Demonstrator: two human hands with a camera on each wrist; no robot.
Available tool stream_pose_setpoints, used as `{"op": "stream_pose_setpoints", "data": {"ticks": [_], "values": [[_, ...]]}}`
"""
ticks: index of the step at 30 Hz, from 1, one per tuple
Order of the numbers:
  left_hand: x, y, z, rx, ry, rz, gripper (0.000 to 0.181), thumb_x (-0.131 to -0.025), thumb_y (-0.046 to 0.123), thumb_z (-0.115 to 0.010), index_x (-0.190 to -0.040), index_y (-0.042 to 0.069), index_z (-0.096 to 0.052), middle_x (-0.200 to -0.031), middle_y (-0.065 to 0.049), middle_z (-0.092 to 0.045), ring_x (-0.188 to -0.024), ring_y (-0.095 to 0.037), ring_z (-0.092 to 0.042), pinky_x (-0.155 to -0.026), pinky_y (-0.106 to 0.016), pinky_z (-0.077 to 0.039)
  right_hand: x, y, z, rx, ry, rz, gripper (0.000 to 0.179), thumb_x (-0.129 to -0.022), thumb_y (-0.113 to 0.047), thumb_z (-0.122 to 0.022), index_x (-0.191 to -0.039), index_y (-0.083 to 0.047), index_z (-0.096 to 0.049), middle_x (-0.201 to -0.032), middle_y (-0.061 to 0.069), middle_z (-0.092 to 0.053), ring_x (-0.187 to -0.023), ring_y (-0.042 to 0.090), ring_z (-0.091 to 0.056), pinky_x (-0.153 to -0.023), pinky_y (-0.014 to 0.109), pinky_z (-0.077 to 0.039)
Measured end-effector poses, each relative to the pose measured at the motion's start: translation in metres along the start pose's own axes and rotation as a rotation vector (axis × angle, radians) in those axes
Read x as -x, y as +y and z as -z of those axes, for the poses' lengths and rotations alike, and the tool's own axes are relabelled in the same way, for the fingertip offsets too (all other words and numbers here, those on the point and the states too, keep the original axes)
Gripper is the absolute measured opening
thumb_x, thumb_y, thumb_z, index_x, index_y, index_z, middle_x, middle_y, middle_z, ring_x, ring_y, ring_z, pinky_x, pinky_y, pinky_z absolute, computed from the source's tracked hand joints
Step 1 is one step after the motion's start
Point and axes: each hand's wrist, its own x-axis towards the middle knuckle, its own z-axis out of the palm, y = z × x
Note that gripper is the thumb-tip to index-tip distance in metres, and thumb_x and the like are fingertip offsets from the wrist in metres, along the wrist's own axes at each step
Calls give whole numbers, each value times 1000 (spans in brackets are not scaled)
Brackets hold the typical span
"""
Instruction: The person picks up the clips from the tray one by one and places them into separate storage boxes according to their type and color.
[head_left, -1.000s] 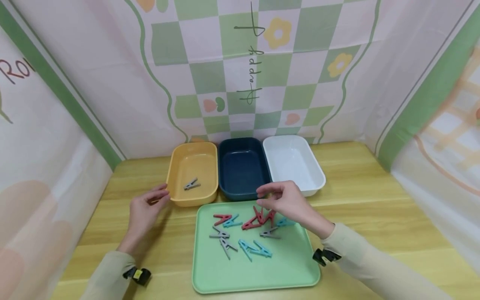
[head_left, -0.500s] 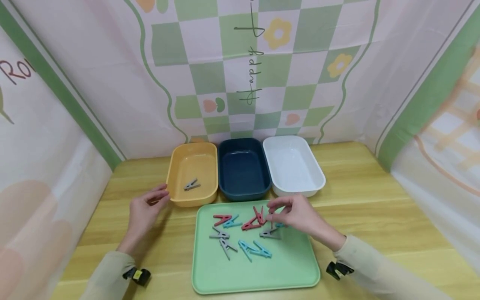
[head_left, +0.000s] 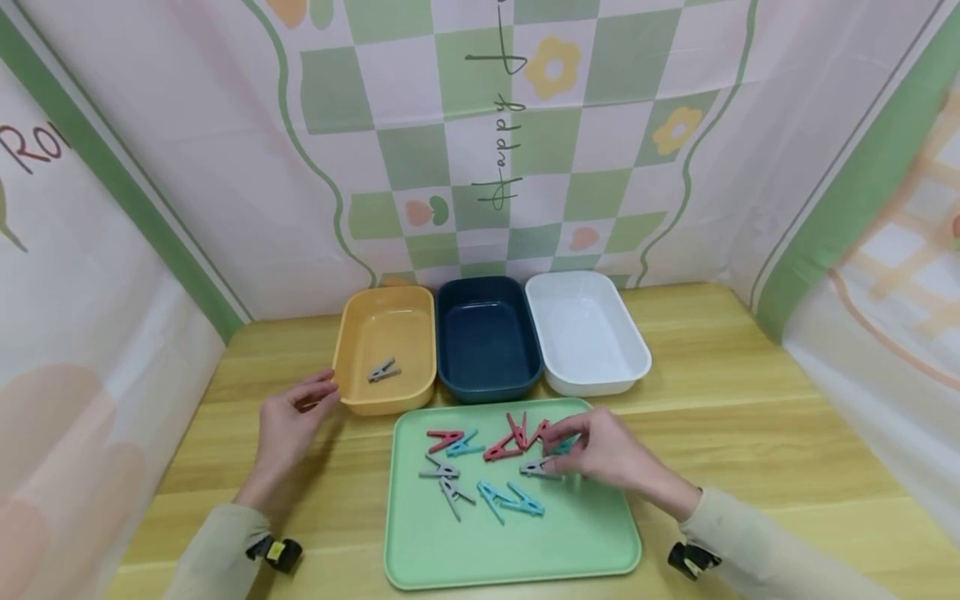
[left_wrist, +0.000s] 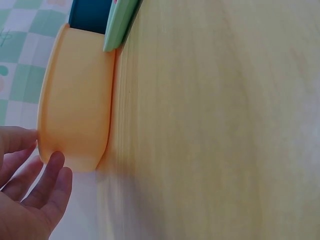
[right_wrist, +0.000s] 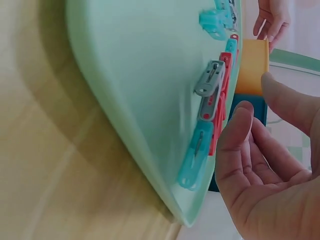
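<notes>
My left hand [head_left: 288,429] touches the left wall of the yellow bin [head_left: 347,333] with relaxed fingers. In the left wrist view its fingertips rest at the bin's corner. Over the right part of the green tray [head_left: 577,542] is my right hand [head_left: 611,454], thumb and fingers apart and nothing between them in the right wrist view. Its fingertips overlap a grey clothespin [head_left: 532,468] in the head view. A blue clothespin [right_wrist: 195,155] lies close by, partly hidden behind the hand in the head view. Several red, blue and grey clothespins are spread across the tray.
One grey clothespin [head_left: 384,370] lies inside the yellow bin. A dark blue bin [head_left: 489,392] and a white bin [head_left: 592,387] stand beside it in a row, behind the tray. Patterned cloth [head_left: 420,158] hangs behind and at both sides of the wooden table [head_left: 705,383].
My right hand has moved from beside the dark blue bin toward the right and nearer me, down to the grey clothespin on the tray. The left hand has stayed at the yellow bin.
</notes>
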Motion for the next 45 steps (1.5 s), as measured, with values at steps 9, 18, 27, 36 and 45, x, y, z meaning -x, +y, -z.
{"op": "stream_pose_setpoints", "data": {"ticks": [9, 18, 27, 36, 45], "values": [[0, -2, 1, -5, 1, -7, 17, -96, 3, -78, -111, -6, -78, -131, -13, -72, -119, -29, -68, -84, -11, -55, 6, 7, -5, 3, 16, -9, 39, -75, -11, -95, -110, 0, -80, -100, 10, -78, -63, 19, -63, -49, 28, -54], [0, 1, 0, 5, 14, -17, 16, -94, 0, -78, -109, -7, -78, -128, -14, -73, -115, -21, -70, -84, -13, -56, 7, 11, -9, 45, 31, -17, 37, -73, -7, -96, -106, -2, -81, -96, 8, -76, -62, 18, -64, -51, 29, -54], [1, 2, 0, 43, 4, -41, 18, -94, -1, -79, -110, -9, -78, -129, -17, -72, -117, -32, -69, -84, -11, -55, 11, 6, -15, 119, 67, -64, 37, -69, -5, -96, -103, -6, -82, -99, 5, -77, -67, 16, -61, -55, 27, -51], [-1, 2, 0, 33, 4, -24, 19, -94, 1, -80, -111, -8, -78, -131, -16, -71, -118, -31, -69, -85, -11, -54, 12, 3, -19, 153, 95, -75, 38, -68, -3, -96, -103, -6, -82, -93, 2, -75, -67, 14, -60, -57, 27, -51], [0, 3, 0, 13, 1, -26, 16, -94, -2, -78, -109, -9, -77, -129, -16, -72, -117, -31, -69, -85, -12, -55, 11, 8, -21, 165, 99, -34, 37, -68, -2, -96, -103, -4, -82, -93, 3, -75, -69, 14, -61, -60, 27, -54]]}}
